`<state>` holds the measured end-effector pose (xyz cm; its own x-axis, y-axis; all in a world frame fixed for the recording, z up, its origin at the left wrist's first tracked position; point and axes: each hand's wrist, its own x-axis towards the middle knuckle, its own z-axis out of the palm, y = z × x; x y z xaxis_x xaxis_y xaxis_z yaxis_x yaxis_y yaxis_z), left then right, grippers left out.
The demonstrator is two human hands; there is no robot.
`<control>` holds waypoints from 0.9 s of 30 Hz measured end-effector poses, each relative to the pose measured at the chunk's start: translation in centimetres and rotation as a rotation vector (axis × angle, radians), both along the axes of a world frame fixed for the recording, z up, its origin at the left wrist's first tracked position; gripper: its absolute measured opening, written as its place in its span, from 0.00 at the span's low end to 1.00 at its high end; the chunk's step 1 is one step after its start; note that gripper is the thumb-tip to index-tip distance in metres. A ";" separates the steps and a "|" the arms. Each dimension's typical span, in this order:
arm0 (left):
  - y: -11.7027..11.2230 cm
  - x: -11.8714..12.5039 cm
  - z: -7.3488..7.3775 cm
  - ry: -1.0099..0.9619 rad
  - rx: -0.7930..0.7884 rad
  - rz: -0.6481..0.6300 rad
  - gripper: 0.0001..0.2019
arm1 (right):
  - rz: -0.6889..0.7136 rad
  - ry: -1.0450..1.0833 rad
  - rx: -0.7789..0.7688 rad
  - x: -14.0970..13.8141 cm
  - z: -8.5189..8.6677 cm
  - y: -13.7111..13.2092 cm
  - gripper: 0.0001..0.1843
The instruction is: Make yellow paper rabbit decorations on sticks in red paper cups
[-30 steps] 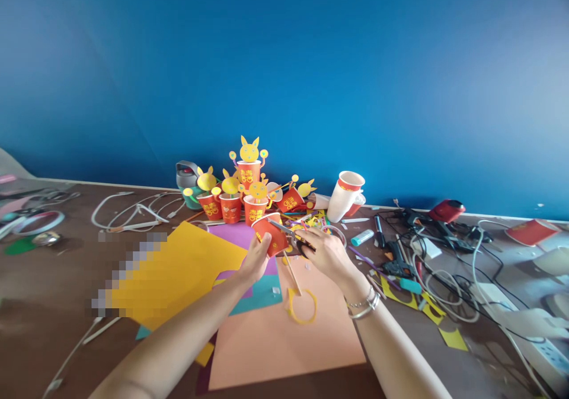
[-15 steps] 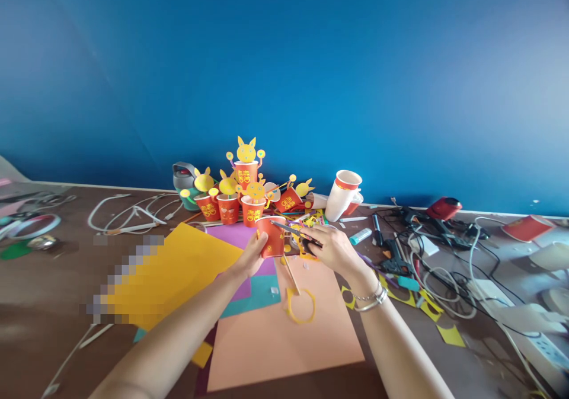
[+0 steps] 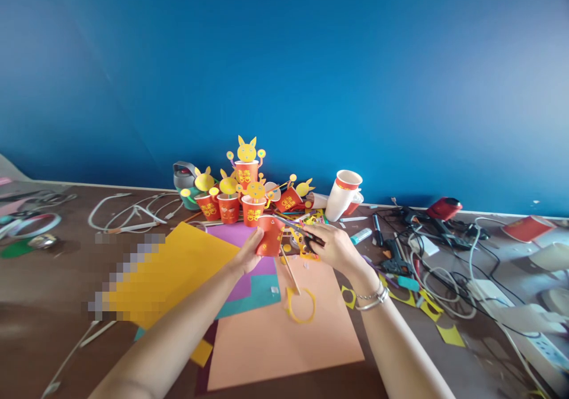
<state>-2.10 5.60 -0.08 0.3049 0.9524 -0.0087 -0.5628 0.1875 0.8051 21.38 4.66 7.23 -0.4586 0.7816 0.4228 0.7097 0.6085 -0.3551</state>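
Note:
A red paper cup [image 3: 269, 237] with gold print is held in my left hand [image 3: 249, 253], thumb on its near side. My right hand [image 3: 331, 246] is closed on a pair of scissors [image 3: 297, 227], dark-handled, whose blades reach left to the cup's upper right rim. Whether the blades have paper between them I cannot tell. Below the cup, a thin stick [image 3: 290, 271] and a yellow paper ring [image 3: 301, 321] lie on a peach sheet [image 3: 284, 351]. Behind stand several red cups with yellow animal faces, one cup [image 3: 246, 174] raised above the others.
White stacked cups [image 3: 341, 197] stand at the back right. Glue guns [image 3: 395, 259], tangled cables, a power strip [image 3: 540, 348] and yellow scraps [image 3: 451, 335] crowd the right. Yellow sheets [image 3: 178, 268] lie at left, white cords [image 3: 133, 215] behind them. A blue wall [image 3: 284, 79] rises behind the table.
The red cup has turned slightly in my left hand, its print shifting, and its opening shows less. The scissors stay at its rim, my right hand almost unmoved.

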 end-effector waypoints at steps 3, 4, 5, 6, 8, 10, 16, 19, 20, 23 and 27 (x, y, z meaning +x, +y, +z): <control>0.0 0.0 0.0 0.004 0.029 0.007 0.27 | -0.023 0.091 0.011 0.1 0.2 0.1 0.21; 0.0 0.0 0.1 0.001 0.036 0.012 0.27 | -0.028 0.092 0.010 0.2 0.3 0.1 0.21; 0.0 0.1 0.1 -0.001 0.038 0.016 0.26 | -0.029 0.081 0.005 0.2 0.4 0.0 0.21; 0.0 0.1 0.1 -0.003 0.037 0.019 0.26 | -0.026 0.066 -0.002 0.2 0.5 0.0 0.22; -0.1 0.2 0.3 -0.009 0.027 0.029 0.26 | -0.015 0.035 -0.014 0.0 0.5 -0.2 0.22; -0.2 0.4 0.4 -0.015 0.018 0.047 0.28 | -0.002 0.009 -0.011 -0.4 0.4 -0.3 0.23; -0.5 1.2 0.5 -0.008 0.021 0.164 0.31 | -0.021 -0.057 0.021 -1.2 0.0 -0.5 0.22; -0.5 1.5 0.1 0.001 0.025 0.255 0.29 | -0.031 -0.102 0.059 -1.4 -0.3 -0.6 0.22; -0.5 1.5 -0.1 0.001 0.029 0.281 0.28 | -0.035 -0.116 0.072 -1.4 -0.4 -0.6 0.22; -0.5 1.7 -0.4 -0.002 0.056 0.314 0.26 | -0.063 -0.146 0.091 -1.6 -0.7 -0.6 0.21; -0.5 1.8 -0.6 0.016 0.094 0.334 0.27 | -0.092 -0.161 0.085 -1.8 -1.1 -0.5 0.21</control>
